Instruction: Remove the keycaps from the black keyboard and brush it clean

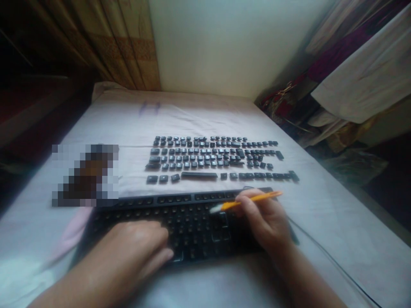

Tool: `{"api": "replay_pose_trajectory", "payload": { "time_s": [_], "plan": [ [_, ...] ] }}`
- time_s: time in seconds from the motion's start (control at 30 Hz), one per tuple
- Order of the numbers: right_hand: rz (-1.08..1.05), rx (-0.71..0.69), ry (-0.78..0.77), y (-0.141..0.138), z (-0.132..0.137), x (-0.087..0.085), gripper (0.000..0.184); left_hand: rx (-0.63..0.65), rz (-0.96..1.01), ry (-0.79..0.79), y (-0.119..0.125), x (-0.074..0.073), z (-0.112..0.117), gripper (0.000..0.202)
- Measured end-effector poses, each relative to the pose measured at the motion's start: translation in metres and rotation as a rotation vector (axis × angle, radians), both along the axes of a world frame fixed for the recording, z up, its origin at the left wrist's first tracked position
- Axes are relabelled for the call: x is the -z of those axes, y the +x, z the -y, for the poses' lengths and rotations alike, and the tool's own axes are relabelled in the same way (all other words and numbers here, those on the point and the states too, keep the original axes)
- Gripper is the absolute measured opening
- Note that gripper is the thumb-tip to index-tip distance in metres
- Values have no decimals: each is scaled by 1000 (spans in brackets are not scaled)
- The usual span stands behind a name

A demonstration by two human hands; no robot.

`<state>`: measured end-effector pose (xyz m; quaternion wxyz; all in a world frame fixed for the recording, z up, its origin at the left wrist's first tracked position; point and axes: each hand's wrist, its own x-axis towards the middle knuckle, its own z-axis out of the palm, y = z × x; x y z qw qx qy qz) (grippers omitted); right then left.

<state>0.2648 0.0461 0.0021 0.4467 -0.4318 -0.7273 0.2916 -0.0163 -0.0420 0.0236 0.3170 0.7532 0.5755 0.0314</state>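
Observation:
A black keyboard base (192, 222) with its keycaps removed lies on the white sheet close to me. My left hand (135, 252) rests palm down on the keyboard's left half, fingers curled and pressed against it. My right hand (263, 218) is closed around an orange brush (247, 201) with a white tip, which points left over the keyboard's upper middle. Beyond the keyboard, several rows of loose black keycaps (212, 158) are laid out in keyboard order.
The white sheet (321, 214) covers a bed reaching to a pale wall. A black cable (324, 256) runs from the keyboard to the right. A pixelated patch (85, 175) sits left of the keycaps. Curtains hang at the back left, piled cloth at the right.

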Motion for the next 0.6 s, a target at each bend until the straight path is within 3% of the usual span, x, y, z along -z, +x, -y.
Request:
{"api": "replay_pose_trajectory", "payload": {
  "time_s": [0.2,0.37,0.6],
  "plan": [
    [-212,60,-110,1,0,2,21,8,13,-9,0,2,0,27],
    [-97,158,-16,9,-4,2,24,10,0,-2,-2,2,0,28],
    [25,81,-17,5,-4,6,23,0,23,9,1,0,0,26]
  ]
}}
